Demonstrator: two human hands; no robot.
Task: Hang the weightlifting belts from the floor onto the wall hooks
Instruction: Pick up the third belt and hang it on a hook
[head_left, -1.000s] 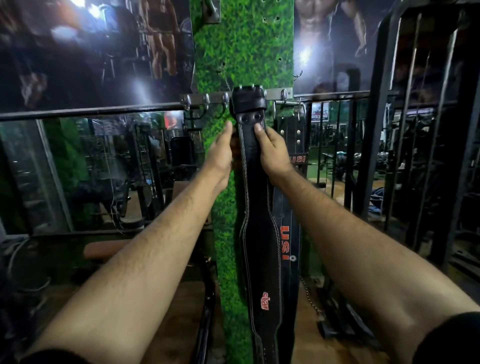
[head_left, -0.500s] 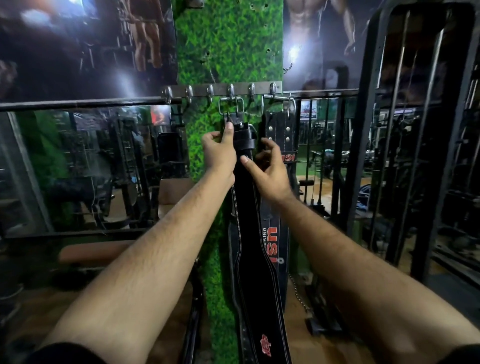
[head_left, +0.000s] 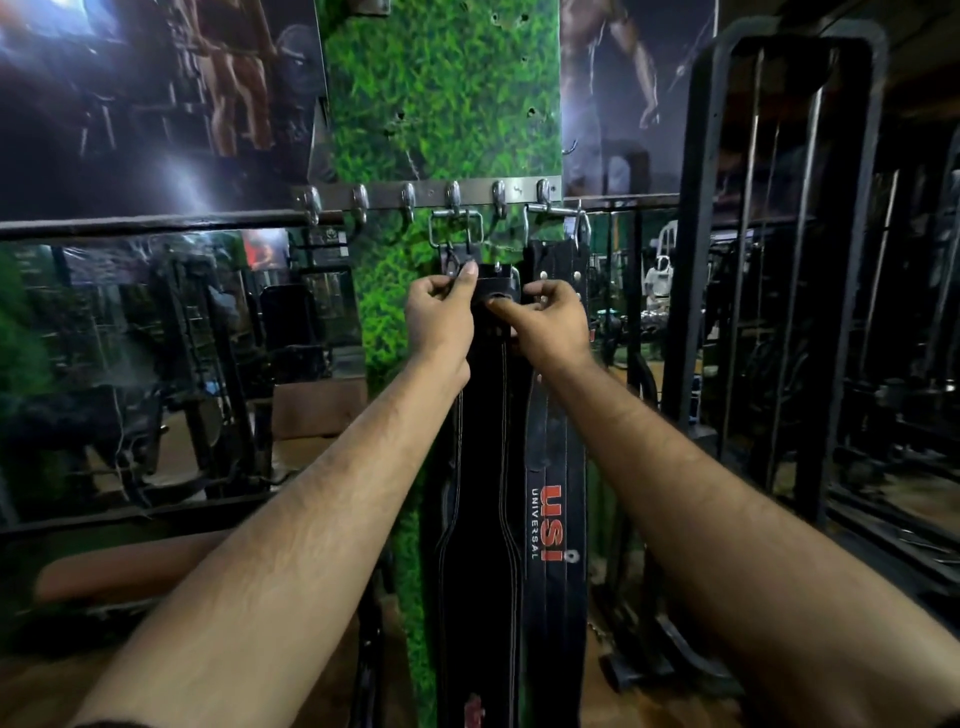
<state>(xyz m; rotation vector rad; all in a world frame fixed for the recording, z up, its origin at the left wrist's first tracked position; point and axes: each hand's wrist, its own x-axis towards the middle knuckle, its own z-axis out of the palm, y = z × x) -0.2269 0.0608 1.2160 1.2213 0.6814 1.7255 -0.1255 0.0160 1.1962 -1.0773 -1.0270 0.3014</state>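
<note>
Both hands pinch the top end of a black stitched weightlifting belt (head_left: 483, 467): the left hand (head_left: 441, 317) has its thumb and curled fingers closed on the belt's upper left corner just under the steel buckle (head_left: 457, 228), and the right hand (head_left: 550, 322) has its thumb pressed across the front of the strap with its fingers wrapped behind the right edge. The buckle hangs from the 4th hook of a metal hook rail (head_left: 431, 192) that carries 6 hooks and is screwed across a pillar faced with green artificial grass (head_left: 441, 93). The belt drops straight down the pillar, past the bottom of the view. Just beside it on the right, touching along its edge, hangs a 2nd black belt (head_left: 558, 493) (red "USI", white "UNIVERSAL"), its own buckle caught on the hook at the rail's right end. Mirrors (head_left: 156, 364) and dark gym posters flank the pillar.
</note>
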